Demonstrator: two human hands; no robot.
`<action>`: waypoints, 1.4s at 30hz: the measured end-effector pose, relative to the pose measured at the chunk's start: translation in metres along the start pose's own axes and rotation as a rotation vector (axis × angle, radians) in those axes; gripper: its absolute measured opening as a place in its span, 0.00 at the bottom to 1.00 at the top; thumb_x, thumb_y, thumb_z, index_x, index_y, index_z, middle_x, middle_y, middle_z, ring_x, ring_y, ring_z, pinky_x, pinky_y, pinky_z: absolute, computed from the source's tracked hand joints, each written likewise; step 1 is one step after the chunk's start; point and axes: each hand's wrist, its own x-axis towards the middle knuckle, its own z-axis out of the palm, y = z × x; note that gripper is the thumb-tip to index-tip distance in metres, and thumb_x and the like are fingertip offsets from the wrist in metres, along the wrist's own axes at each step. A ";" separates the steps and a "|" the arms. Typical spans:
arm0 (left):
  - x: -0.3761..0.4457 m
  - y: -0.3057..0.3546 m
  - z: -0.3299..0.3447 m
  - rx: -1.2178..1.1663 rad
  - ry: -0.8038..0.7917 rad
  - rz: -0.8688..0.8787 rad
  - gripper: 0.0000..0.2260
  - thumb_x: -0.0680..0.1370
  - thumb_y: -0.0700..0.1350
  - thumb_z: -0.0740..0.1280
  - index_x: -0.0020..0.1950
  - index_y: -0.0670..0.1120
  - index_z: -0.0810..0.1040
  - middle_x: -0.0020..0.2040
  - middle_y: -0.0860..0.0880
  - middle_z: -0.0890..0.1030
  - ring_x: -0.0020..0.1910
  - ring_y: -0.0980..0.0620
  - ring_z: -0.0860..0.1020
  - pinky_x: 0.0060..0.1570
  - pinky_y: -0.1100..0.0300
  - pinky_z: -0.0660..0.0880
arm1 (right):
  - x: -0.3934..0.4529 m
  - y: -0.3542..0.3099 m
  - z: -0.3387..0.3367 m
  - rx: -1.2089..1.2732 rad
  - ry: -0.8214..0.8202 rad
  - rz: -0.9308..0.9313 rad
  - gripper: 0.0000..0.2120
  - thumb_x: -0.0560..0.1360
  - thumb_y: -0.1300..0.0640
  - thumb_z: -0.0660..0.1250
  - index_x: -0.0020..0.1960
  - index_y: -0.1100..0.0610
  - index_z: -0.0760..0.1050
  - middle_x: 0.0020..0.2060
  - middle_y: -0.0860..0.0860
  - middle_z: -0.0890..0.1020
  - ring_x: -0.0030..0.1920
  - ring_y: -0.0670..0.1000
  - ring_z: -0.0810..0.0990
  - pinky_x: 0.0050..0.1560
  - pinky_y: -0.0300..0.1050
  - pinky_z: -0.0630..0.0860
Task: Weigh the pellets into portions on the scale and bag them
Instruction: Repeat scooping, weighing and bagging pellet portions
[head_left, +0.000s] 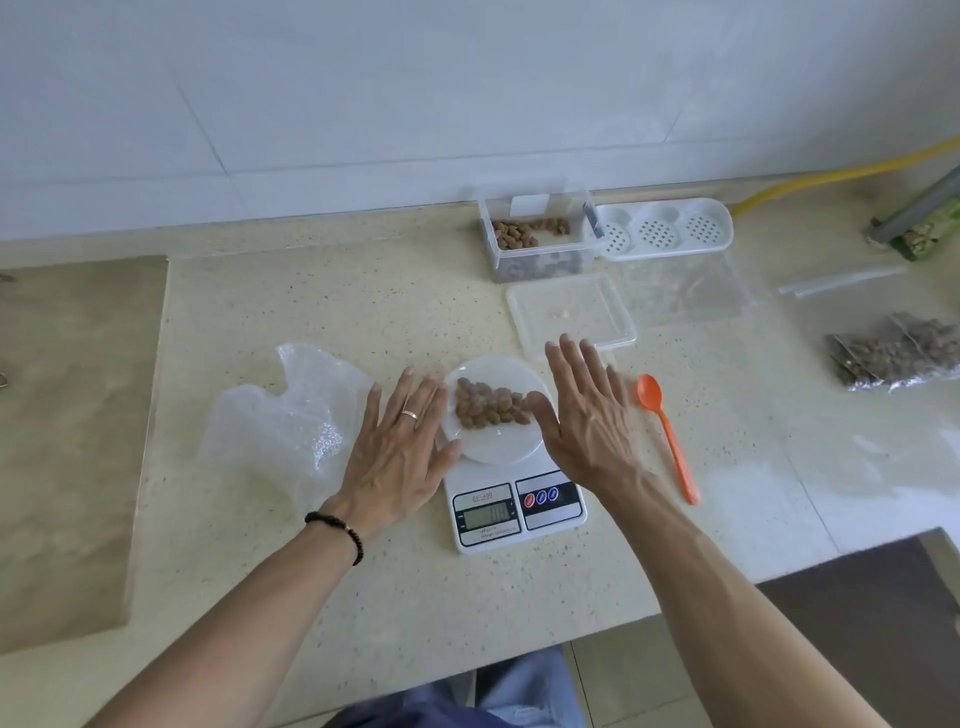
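A white digital scale (519, 512) sits at the middle of the counter. On it stands a white plate (496, 447) with a small heap of brown pellets (491, 405). My left hand (400, 452) is spread flat at the plate's left rim, and my right hand (587, 415) is spread at its right rim; both have straight fingers and hold nothing. An empty clear bag (291, 421) lies left of my left hand. An orange spoon (667, 431) lies right of my right hand. A clear tub (537, 236) at the back holds more pellets.
The tub's lid (569, 314) lies behind the scale. A white perforated tray (665, 228) and empty clear bags (685, 283) sit at the back right. Filled pellet bags (896, 353) lie at the far right. A sunken surface (72, 415) is at the left.
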 end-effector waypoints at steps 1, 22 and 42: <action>-0.002 0.000 0.001 0.005 -0.001 0.001 0.31 0.82 0.62 0.44 0.78 0.42 0.56 0.78 0.43 0.59 0.78 0.44 0.48 0.74 0.39 0.48 | -0.001 -0.001 0.002 0.003 0.010 -0.006 0.36 0.78 0.35 0.35 0.80 0.52 0.43 0.80 0.50 0.44 0.79 0.50 0.39 0.77 0.51 0.38; 0.039 0.019 -0.012 0.023 -0.011 0.053 0.34 0.81 0.64 0.39 0.77 0.42 0.58 0.77 0.42 0.59 0.78 0.43 0.52 0.74 0.39 0.48 | 0.006 0.028 -0.011 0.310 0.104 0.184 0.29 0.83 0.45 0.52 0.80 0.55 0.51 0.79 0.55 0.56 0.78 0.55 0.54 0.77 0.56 0.54; 0.176 0.105 -0.048 -0.503 -0.189 -0.113 0.18 0.78 0.53 0.65 0.63 0.45 0.76 0.46 0.52 0.81 0.51 0.49 0.80 0.54 0.56 0.74 | -0.004 0.073 -0.017 1.387 -0.040 0.635 0.02 0.75 0.65 0.68 0.45 0.63 0.80 0.38 0.56 0.82 0.36 0.50 0.79 0.40 0.42 0.79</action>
